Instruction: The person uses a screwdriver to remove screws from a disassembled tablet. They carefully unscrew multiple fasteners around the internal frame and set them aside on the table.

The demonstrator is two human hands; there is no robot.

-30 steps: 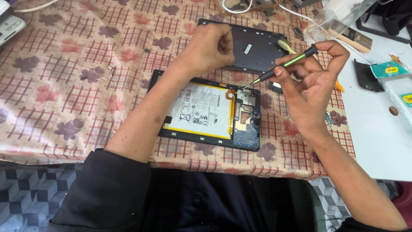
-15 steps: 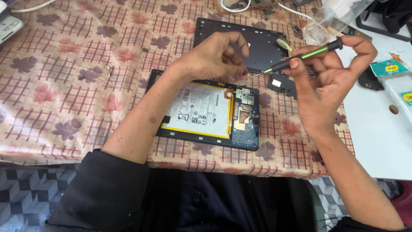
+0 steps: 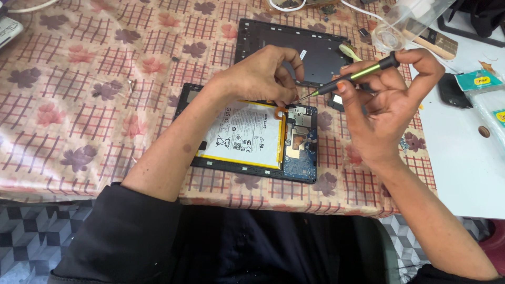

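Floral tablecloth (image 3: 79, 105) at centre bears an opened tablet (image 3: 252, 137), back cover (image 3: 315, 50) already off above it, battery (image 3: 244, 134) still seated, while the right hand (image 3: 386, 100) grips a screwdriver (image 3: 352, 78) and the left hand's (image 3: 258, 76) fingertips pinch together at its tip.

table under floral checked cloth (image 3: 105, 79); opened tablet (image 3: 247, 137), dark back cover (image 3: 315, 50) lying flat on it.

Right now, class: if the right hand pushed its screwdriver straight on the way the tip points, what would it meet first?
The right hand aims the screwdriver left and slightly down. Its tip sits almost at the left hand's fingertips, so those likely come first, above the open tablet. Depth is unclear; it might slip past them.
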